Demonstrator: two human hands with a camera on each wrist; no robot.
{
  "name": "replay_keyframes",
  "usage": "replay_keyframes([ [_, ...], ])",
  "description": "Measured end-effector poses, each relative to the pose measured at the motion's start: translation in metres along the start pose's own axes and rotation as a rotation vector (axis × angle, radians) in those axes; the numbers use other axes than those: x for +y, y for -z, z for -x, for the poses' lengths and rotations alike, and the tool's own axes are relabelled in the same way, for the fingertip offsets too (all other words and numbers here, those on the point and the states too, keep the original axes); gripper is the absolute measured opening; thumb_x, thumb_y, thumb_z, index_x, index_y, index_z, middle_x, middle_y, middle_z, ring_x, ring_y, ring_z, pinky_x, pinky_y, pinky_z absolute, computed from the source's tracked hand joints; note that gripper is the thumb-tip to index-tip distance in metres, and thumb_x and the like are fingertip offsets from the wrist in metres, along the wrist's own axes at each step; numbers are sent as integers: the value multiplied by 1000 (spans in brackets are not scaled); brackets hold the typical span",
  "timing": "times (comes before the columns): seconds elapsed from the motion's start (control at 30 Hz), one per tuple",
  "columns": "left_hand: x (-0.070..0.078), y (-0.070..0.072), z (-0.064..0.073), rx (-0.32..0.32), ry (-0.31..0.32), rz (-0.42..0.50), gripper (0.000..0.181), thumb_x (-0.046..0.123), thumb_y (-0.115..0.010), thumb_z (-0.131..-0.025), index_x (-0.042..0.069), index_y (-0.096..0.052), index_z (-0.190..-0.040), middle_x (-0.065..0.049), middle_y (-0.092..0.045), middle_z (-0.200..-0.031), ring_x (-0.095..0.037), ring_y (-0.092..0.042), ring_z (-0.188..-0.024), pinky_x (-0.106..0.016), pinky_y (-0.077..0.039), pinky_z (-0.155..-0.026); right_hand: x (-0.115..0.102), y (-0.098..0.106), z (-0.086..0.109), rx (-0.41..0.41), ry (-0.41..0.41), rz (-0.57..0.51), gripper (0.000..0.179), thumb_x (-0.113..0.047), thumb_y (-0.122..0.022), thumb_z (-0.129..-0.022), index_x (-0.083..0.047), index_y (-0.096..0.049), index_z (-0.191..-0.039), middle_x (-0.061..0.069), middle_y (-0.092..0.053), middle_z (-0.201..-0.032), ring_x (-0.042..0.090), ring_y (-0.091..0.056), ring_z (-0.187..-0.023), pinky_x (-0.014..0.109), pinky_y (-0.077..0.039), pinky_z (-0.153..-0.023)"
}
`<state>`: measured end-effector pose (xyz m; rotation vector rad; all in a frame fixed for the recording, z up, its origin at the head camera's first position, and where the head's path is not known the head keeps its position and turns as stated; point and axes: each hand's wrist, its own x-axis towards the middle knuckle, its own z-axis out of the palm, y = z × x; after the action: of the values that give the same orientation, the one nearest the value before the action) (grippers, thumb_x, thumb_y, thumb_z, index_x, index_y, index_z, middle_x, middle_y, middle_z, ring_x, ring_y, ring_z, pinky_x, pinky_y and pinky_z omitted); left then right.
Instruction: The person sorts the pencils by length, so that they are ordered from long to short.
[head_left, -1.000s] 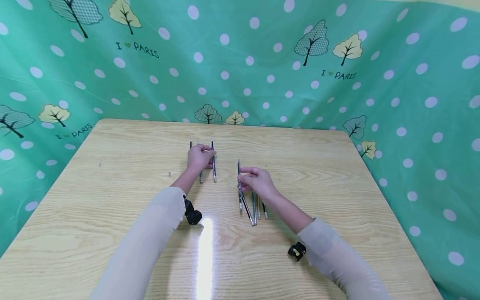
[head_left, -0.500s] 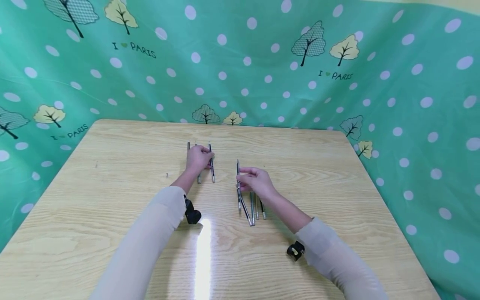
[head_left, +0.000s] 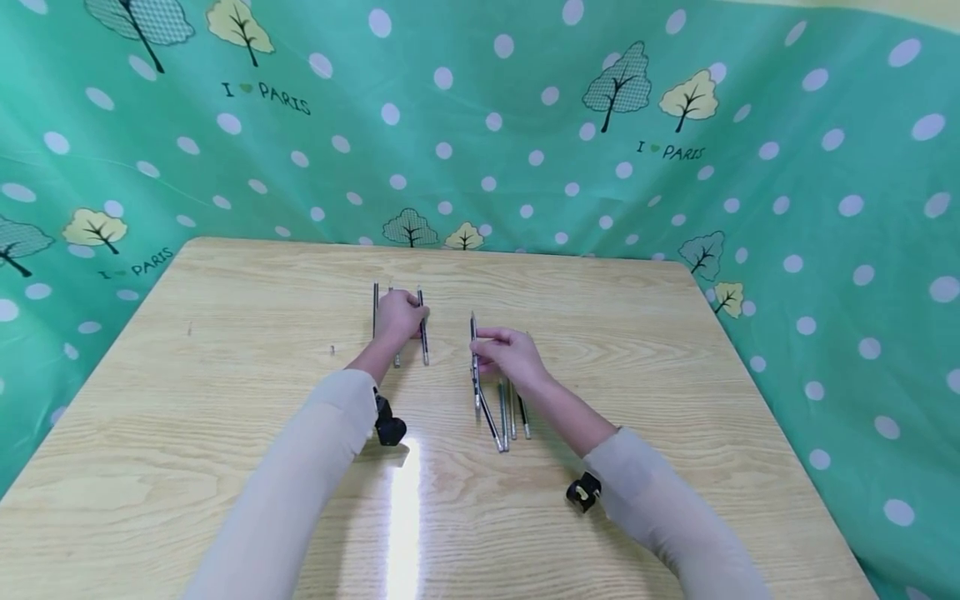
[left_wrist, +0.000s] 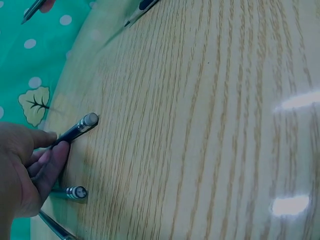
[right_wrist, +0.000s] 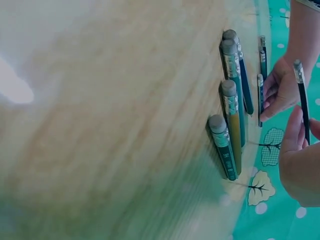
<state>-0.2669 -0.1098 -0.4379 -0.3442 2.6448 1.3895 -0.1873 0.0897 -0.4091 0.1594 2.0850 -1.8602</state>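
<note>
Near the middle of the table my left hand (head_left: 400,318) pinches a dark pencil (head_left: 424,337) between thumb and fingers; its eraser end (left_wrist: 90,119) points toward me. Two more pencils lie left of it, a dark one (head_left: 376,304) and a teal one (left_wrist: 70,192), partly behind the hand. My right hand (head_left: 512,357) holds another dark pencil (head_left: 475,383) upright in the head view, tip away from me. In the right wrist view this pencil (right_wrist: 302,92) stands clear of the table. Under the right hand lie several pencils: dark, teal (right_wrist: 233,65), yellow (right_wrist: 232,122) and green (right_wrist: 223,150).
The light wooden table (head_left: 247,333) ends at a green dotted cloth (head_left: 517,125) behind and on the right. A small speck (head_left: 332,350) lies left of my left hand. A light strip reflects on the front of the table.
My right hand with its pencil has moved slightly up and away from me. The left hand stays at its pencil; the head view has shifted a little.
</note>
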Motion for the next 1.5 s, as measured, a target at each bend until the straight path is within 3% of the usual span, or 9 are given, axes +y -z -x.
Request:
replay_keyframes([
  [0.17, -1, -1, 0, 4, -3, -18, 26, 18, -61, -90, 0, -60, -110, -15, -64, -101, -12, -62, -57, -21, -57, -53, -6, -3, -6, 2, -6, 10, 32, -16, -64, -88, -8, -61, -119, 20, -64, -109, 12, -62, -69, 23, -59, -68],
  [0.4, -2, -3, 0, 7, -7, 7, 26, 17, -61, -90, 1, -60, -110, -15, -64, -101, -14, -63, -61, -21, -57, -54, -15, -8, -17, 35, -3, 11, 32, -16, -66, -87, -10, -62, -118, 10, -66, -95, 13, -62, -68, 28, -60, -73],
  [0.57, -4, -3, 0, 11, -13, 4, 25, 17, -60, -90, 0, -60, -109, -15, -64, -101, -14, -63, -59, -21, -57, -54, -20, -11, -25, 50, -1, -4, 30, -16, -66, -87, -9, -63, -117, 6, -65, -89, 12, -62, -67, 25, -59, -69],
  [0.77, -4, -2, 2, 4, -23, 9, 26, 16, -60, -90, 0, -60, -110, -16, -64, -102, -13, -63, -59, -21, -57, -55, -22, -14, -35, 76, -4, -10, 31, -18, -66, -88, -10, -63, -118, 9, -66, -95, 11, -61, -64, 23, -59, -66],
  [0.93, -3, -2, 2, 11, -21, 9, 25, 17, -60, -90, 0, -60, -108, -15, -64, -101, -14, -63, -59, -21, -57, -54, -25, -15, -40, 83, 1, 10, 31, -20, -65, -88, -12, -63, -118, 12, -66, -100, 11, -61, -65, 27, -60, -72],
  [1.1, -2, -2, 2, 10, -13, 5, 25, 17, -60, -90, 1, -60, -109, -15, -64, -102, -15, -64, -62, -22, -58, -55, -26, -15, -46, 82, 3, 0, 31, -19, -65, -88, -12, -64, -118, 8, -66, -91, 11, -61, -65, 35, -58, -82],
  [1.3, 0, -1, 3, -1, -4, 7, 26, 18, -60, -90, 2, -59, -110, -14, -63, -103, -16, -64, -62, -22, -58, -55, -28, -15, -52, 91, -4, -1, 31, -21, -65, -88, -13, -64, -118, 5, -64, -91, 11, -60, -67, 30, -59, -79],
  [1.5, -1, -2, 2, 1, -2, -11, 26, 19, -61, -90, 3, -59, -109, -13, -64, -102, -14, -62, -59, -22, -57, -54, -31, -19, -59, 104, -13, 19, 31, -21, -64, -89, -15, -64, -119, 6, -64, -93, 10, -60, -69, 34, -57, -84],
])
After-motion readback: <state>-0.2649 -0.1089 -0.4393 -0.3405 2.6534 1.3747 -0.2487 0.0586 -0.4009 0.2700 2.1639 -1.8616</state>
